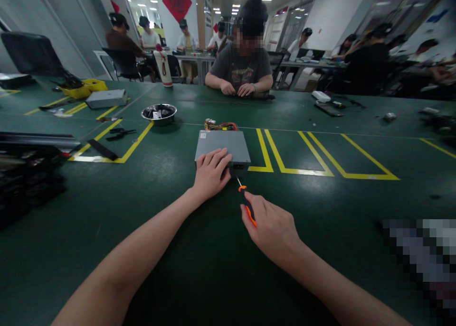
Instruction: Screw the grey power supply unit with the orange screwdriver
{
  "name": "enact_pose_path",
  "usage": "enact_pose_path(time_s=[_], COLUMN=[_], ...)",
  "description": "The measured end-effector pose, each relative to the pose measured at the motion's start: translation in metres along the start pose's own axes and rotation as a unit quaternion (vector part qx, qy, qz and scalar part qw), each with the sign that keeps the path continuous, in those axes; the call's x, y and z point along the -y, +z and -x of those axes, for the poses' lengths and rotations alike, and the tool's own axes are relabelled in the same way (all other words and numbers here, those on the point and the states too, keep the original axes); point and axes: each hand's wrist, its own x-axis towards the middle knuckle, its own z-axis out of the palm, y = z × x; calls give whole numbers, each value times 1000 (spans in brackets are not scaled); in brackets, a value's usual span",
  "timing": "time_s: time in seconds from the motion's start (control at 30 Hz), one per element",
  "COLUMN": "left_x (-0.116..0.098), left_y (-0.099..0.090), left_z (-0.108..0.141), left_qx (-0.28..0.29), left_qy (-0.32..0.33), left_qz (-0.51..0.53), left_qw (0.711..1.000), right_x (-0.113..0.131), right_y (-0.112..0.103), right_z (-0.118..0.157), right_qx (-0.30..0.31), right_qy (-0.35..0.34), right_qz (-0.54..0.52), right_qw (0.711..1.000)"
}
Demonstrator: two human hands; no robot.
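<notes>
A grey metal box (224, 143) with a socket on its near side lies on the green table, and a bundle of coloured wires (223, 126) comes out behind it. My left hand (213, 172) rests on the box's near left part, fingers on the top and thumb at the near side. In my right hand (270, 221) is an orange and black screwdriver (245, 200), its shaft pointing at the near side of the box below the socket. Whether the tip touches a screw is too small to tell.
Beyond the box stand a metal bowl (159, 113) with small parts and a white bottle (163, 67). Another grey box (107, 98) and black pieces (102, 149) lie left. Dark stacked parts (28, 179) are at the far left. A person (242, 55) sits opposite.
</notes>
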Motion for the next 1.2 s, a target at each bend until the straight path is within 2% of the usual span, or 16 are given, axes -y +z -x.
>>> enact_pose_path(time_s=[0.13, 0.2, 0.37, 0.6, 0.83, 1.03, 1.1, 1.2], left_x=[0, 1, 0, 0, 0, 0, 0, 0], left_y=[0, 0, -1, -1, 1, 0, 0, 0], left_z=[0, 0, 1, 0, 1, 0, 0, 0], left_qx=[0, 1, 3, 3, -2, 1, 2, 2], left_qy=[0, -1, 0, -3, -2, -4, -4, -2], left_qz=[4, 4, 2, 6, 4, 9, 7, 3], left_qw=[1000, 1000, 1000, 1000, 1000, 1000, 1000, 1000], right_x=[2, 3, 5, 4, 5, 3, 4, 4], right_y=[0, -1, -2, 1, -1, 1, -1, -3], right_z=[2, 1, -1, 0, -1, 2, 2, -1], right_qx=[11, 21, 10, 16, -1, 17, 22, 32], right_qy=[-65, -59, 13, -60, 14, -40, -17, 60], right_qz=[42, 39, 20, 56, 13, 48, 33, -7], right_qw=[997, 997, 1000, 997, 1000, 998, 999, 998])
